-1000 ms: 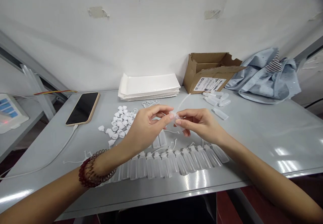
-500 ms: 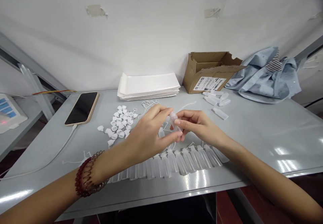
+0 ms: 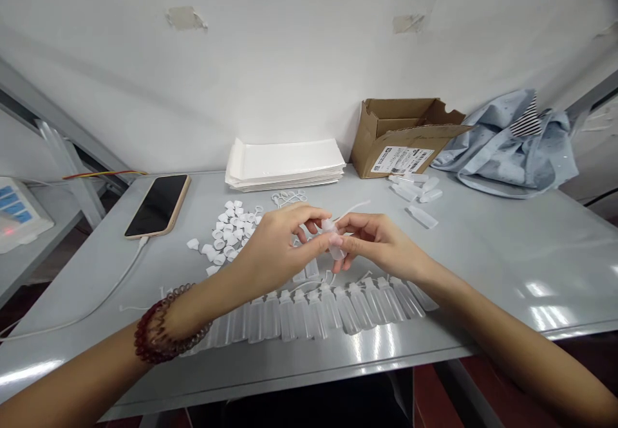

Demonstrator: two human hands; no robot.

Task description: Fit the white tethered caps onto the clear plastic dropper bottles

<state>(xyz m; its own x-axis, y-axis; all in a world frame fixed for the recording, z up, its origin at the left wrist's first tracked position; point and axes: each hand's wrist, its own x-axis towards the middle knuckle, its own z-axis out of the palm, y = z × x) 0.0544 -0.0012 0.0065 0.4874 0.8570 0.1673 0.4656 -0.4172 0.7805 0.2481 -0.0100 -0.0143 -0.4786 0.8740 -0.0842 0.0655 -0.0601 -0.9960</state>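
Between both hands is a small translucent bottle [image 3: 340,251], tilted, with a thin white strap near its neck. My left hand [image 3: 294,238] pinches its top with thumb and fingers. Around its body are the closed fingers of my right hand [image 3: 369,238]. White caps [image 3: 232,238] lie in a loose pile left of my left hand. A row of translucent bottles [image 3: 357,309] lies near the table's front edge, below the hands. Thin white looped straps [image 3: 288,198] rest just behind my left hand.
A stack of white trays [image 3: 287,161] and an open cardboard box [image 3: 405,138] stand by the wall. Loose bottles [image 3: 422,217] lie before the box. Blue cloth [image 3: 519,145] is at the right, a phone [image 3: 158,206] with a cable at the left.
My left thumb has moved up onto the bottle, and the left hand has shifted slightly left. The right hand still grips the bottle.
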